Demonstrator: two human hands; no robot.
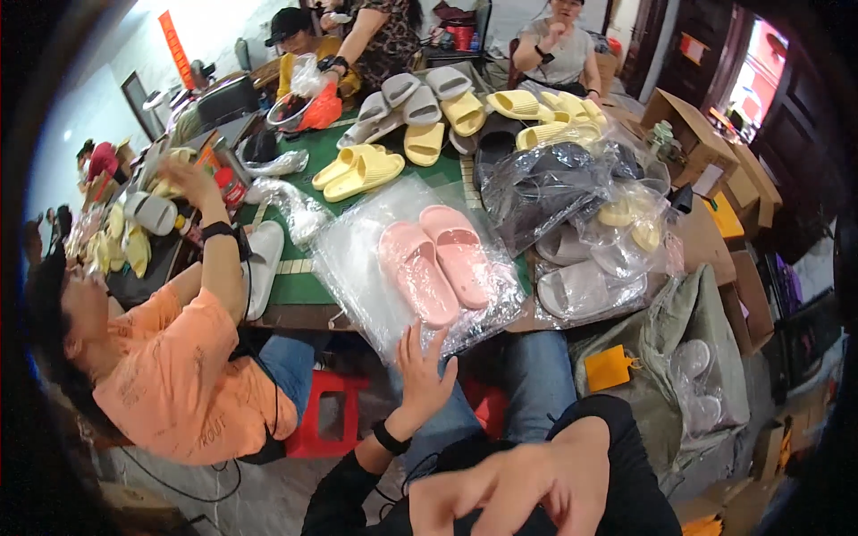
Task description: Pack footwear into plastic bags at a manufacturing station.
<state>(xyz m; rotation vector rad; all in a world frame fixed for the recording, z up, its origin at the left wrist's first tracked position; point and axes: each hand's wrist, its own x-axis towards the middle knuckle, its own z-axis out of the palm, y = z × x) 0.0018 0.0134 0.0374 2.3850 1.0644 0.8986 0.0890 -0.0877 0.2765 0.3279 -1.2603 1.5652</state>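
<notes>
A pair of pink slippers (pixel 436 264) lies side by side on the table in front of me. Glints across them look like clear film over the pair. Beneath and around them spread flat clear plastic bags (pixel 344 268), which overhang the table's near edge. My left hand (pixel 424 373) is just below the slippers' near ends, fingers spread and nothing in it. Close to the camera at the lower edge, my right hand (pixel 518 487) is bent at the wrist. Its fingers are blurred and partly cut off, so whether they hold anything is unclear.
Yellow slippers (pixel 359 171) and grey slippers (pixel 422 105) are heaped beyond the bags. Bagged dark slippers (pixel 550 183) and bagged grey slippers (pixel 592 290) lie right, above a sack (pixel 666 357). Cardboard boxes (pixel 693 147) stand far right. A person in orange (pixel 188 375) sits close left.
</notes>
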